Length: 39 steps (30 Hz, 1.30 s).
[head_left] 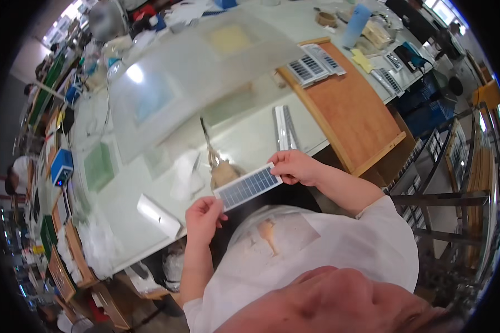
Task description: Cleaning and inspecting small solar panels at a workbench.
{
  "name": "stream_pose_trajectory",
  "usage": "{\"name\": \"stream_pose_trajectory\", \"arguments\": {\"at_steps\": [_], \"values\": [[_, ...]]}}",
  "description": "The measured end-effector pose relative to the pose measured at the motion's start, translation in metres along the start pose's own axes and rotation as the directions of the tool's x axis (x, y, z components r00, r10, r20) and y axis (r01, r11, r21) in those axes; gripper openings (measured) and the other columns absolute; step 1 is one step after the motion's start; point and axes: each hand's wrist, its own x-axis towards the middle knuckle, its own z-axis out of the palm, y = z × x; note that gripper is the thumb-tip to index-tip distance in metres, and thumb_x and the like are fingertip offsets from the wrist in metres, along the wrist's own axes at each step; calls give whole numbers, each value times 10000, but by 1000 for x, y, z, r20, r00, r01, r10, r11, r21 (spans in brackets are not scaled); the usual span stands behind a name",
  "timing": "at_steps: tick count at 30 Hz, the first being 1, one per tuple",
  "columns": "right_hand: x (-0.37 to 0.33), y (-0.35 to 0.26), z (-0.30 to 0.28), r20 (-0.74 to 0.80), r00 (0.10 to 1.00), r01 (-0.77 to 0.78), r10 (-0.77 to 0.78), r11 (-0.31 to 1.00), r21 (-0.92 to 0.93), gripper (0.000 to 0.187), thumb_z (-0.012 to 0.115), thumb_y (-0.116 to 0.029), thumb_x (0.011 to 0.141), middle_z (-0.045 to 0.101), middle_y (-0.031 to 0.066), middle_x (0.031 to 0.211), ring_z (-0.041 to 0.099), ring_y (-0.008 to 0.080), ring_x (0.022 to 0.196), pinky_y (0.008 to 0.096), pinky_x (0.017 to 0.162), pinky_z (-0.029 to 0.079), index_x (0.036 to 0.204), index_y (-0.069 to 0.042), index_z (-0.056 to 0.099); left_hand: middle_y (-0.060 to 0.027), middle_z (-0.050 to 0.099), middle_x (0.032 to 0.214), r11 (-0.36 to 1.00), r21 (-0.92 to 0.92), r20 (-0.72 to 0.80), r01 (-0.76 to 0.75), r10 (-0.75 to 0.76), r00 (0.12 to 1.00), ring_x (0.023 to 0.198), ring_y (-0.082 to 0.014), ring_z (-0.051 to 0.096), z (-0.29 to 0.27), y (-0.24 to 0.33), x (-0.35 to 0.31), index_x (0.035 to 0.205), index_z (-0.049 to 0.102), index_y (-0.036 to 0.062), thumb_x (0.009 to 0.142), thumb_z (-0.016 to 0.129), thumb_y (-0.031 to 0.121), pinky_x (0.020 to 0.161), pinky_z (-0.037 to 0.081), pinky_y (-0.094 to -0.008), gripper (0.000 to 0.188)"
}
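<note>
Between my two hands a small solar panel (249, 186) is held at a slant, its dark cells framed by a white border. My left hand (204, 217) pinches its lower left end, and my right hand (294, 167) pinches the upper right end. The panel is in front of my body at the table's near edge. Just behind it lies a brown cloth-like bundle (223, 173) with a thin dark stem, partly covered by the panel. Crumpled white tissue (185, 176) is to the left of that bundle.
A large translucent sheet (178, 83) stretches over the table's middle. At the right, a wooden board (347, 105) bears several solar panels (311, 66). Metallic strips (284, 127) lie nearer. At the left are a white bent piece (158, 216), a green sheet (99, 166) and a blue box (61, 166).
</note>
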Motion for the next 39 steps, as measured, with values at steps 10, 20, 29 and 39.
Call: {"name": "stream_pose_trajectory", "arguments": {"at_steps": [10, 20, 29, 39], "values": [[-58, -121, -225, -693, 480, 394, -538, 838, -378, 188, 558, -86, 867, 582, 24, 682, 529, 87, 494, 211, 399, 390, 1039, -19, 592, -39, 654, 813, 974, -68, 78, -218, 223, 972, 625, -92, 613, 45, 11, -10, 1022, 613, 12, 880, 632, 75, 461, 418, -175, 157], [21, -172, -327, -630, 348, -462, -694, 458, -760, 435, 644, -397, 810, 686, 77, 843, 649, 177, 731, 319, 582, 517, 1030, -22, 648, -38, 645, 791, 970, 21, -71, -242, 243, 968, 624, -88, 607, 49, 13, -21, 1009, 611, 5, 872, 637, 54, 495, 434, -175, 148], [63, -195, -334, -587, 612, -10, -530, 737, -676, 487, 757, -225, 747, 664, 143, 1033, 639, 207, 901, 316, 795, 502, 1150, 7, 614, -35, 633, 793, 961, 53, -47, -272, 274, 960, 681, -78, 596, 58, 15, -25, 1010, 609, -23, 867, 638, 15, 624, 490, -195, 151], [80, -199, -294, -531, 548, -308, -647, 434, -847, 481, 711, -356, 751, 651, 155, 1109, 633, 270, 998, 355, 875, 487, 1130, -66, 647, -19, 636, 785, 956, 114, -52, -270, 277, 959, 683, -58, 589, 48, 1, -31, 1000, 621, -8, 867, 646, 43, 613, 475, -184, 145]]}}
